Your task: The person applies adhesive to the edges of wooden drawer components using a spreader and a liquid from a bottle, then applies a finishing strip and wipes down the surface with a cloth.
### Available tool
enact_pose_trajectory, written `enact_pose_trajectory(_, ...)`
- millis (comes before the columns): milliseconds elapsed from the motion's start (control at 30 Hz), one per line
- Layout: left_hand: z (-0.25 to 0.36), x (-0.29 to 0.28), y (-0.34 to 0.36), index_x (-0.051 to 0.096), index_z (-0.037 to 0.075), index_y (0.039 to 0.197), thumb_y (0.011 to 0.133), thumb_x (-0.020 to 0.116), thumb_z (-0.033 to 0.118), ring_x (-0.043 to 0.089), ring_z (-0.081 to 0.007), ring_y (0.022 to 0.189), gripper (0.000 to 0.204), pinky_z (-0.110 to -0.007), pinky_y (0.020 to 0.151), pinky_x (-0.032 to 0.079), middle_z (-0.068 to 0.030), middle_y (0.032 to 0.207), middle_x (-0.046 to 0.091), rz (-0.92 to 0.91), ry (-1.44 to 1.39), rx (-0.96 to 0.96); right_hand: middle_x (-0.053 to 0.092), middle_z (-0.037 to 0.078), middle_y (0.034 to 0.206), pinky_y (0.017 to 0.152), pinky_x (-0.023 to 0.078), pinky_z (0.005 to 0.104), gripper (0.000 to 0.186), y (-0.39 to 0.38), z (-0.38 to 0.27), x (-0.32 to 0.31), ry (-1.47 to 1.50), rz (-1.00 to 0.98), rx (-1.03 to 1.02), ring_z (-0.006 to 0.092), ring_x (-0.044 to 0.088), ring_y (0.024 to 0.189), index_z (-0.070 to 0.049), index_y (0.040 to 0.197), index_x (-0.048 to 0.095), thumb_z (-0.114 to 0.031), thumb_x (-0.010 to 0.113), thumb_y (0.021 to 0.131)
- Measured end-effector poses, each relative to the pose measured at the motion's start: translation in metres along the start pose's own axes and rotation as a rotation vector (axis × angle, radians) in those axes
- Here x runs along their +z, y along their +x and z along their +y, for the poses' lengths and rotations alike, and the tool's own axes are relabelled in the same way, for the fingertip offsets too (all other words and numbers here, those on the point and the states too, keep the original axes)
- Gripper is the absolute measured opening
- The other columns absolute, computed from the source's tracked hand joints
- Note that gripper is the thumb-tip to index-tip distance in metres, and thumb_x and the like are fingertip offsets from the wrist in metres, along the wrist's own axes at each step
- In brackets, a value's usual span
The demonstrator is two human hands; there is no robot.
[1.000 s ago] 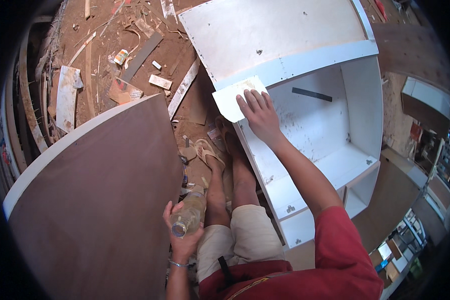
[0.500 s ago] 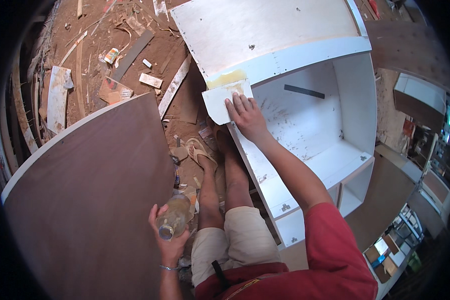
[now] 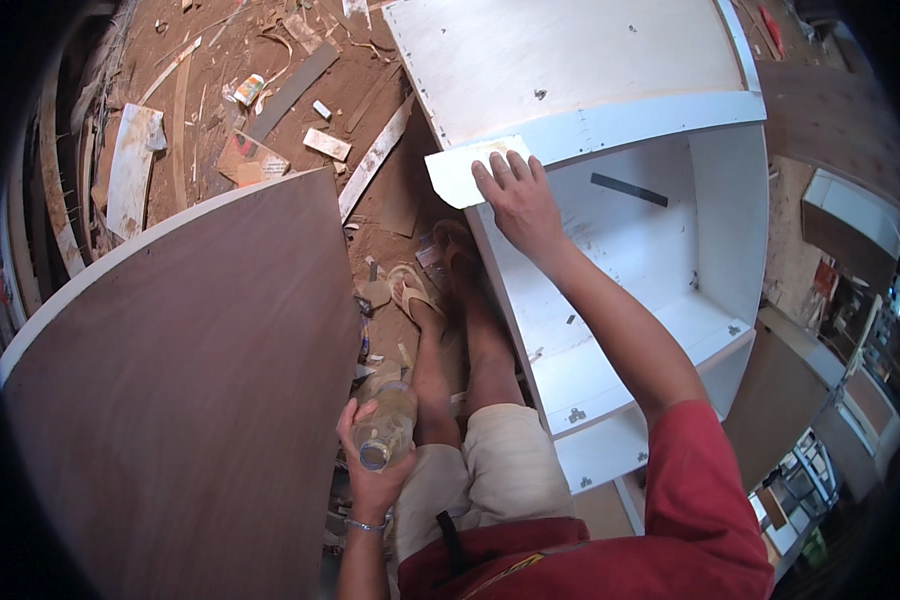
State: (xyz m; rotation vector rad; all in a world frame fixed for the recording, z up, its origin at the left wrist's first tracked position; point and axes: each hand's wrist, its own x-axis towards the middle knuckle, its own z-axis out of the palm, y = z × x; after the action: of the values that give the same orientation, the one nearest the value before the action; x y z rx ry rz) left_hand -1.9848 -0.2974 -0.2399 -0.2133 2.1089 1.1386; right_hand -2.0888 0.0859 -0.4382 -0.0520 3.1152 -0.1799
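The white sheet (image 3: pixel 454 178) lies at the white cabinet's (image 3: pixel 650 115) left edge, partly overhanging it. The right hand (image 3: pixel 523 208) grasps its right end, fingers on top, thumb hidden. Nearer and left, the left hand (image 3: pixel 374 483) grips a clear bottle (image 3: pixel 394 412), mouth toward the near side. Farther left stands a brown panel (image 3: pixel 200 380). A dark strip (image 3: pixel 629 190) lies inside the cabinet.

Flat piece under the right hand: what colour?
The flat piece is mostly white, shown in the head view.

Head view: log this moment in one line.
left hand: holds transparent bottle | right hand: holds white sheet at white cabinet
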Motion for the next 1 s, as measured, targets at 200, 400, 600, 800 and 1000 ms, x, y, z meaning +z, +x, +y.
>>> enact_pose_trajectory(200,0.008,-0.002,0.003,0.024,0.007,0.157,0.071,0.080,-0.004,0.053,-0.0274,0.131,0.103,-0.041,0.112,0.046,-0.0135,0.145,0.051,0.032,0.026,-0.055,0.068,0.019,0.119,0.094,0.050,0.0516,0.039,-0.011,-0.026,0.003,0.014,-0.042,-0.018,0.0350,0.064,0.111,-0.004,0.130,0.065,-0.014,0.057,0.093)
enact_pose_trajectory(400,0.027,-0.005,0.010,0.024,0.007,0.158,0.072,0.078,-0.003,0.053,-0.0268,0.133,0.102,-0.041,0.113,0.045,-0.0134,0.146,0.051,0.060,-0.010,-0.069,0.065,0.015,0.123,0.097,0.049,0.0470,0.046,-0.025,-0.052,-0.020,0.135,-0.406,0.059,0.0320,0.062,0.116,-0.006,0.136,0.060,-0.012,0.062,0.090)
enact_pose_trajectory(600,0.022,0.001,0.014,0.025,0.006,0.157,0.073,0.079,-0.001,0.053,-0.0256,0.131,0.100,-0.041,0.113,0.045,-0.0127,0.146,0.050,0.072,-0.058,-0.066,0.064,0.020,0.134,0.113,0.041,0.0593,0.042,-0.036,0.008,-0.028,0.050,-0.050,-0.037,0.0361,0.058,0.130,-0.007,0.138,0.060,-0.010,0.053,0.096)
enact_pose_trajectory(800,0.020,0.010,0.017,0.025,0.006,0.157,0.072,0.082,0.000,0.053,-0.0254,0.130,0.103,-0.041,0.113,0.043,-0.0126,0.145,0.050,0.006,0.075,-0.049,0.061,0.020,0.139,0.114,0.039,0.0593,0.045,-0.022,0.051,-0.006,0.014,-0.015,-0.019,0.0361,0.055,0.135,-0.011,0.142,0.058,-0.008,0.053,0.097)
enact_pose_trajectory(1000,0.031,0.014,0.018,0.025,0.006,0.157,0.072,0.083,0.001,0.052,-0.0256,0.130,0.103,-0.041,0.113,0.043,-0.0122,0.145,0.050,0.025,-0.030,-0.117,0.061,0.020,0.139,0.114,0.040,0.0588,0.044,-0.024,0.046,0.000,0.043,-0.055,0.014,0.0360,0.054,0.135,-0.011,0.141,0.058,-0.008,0.053,0.097)
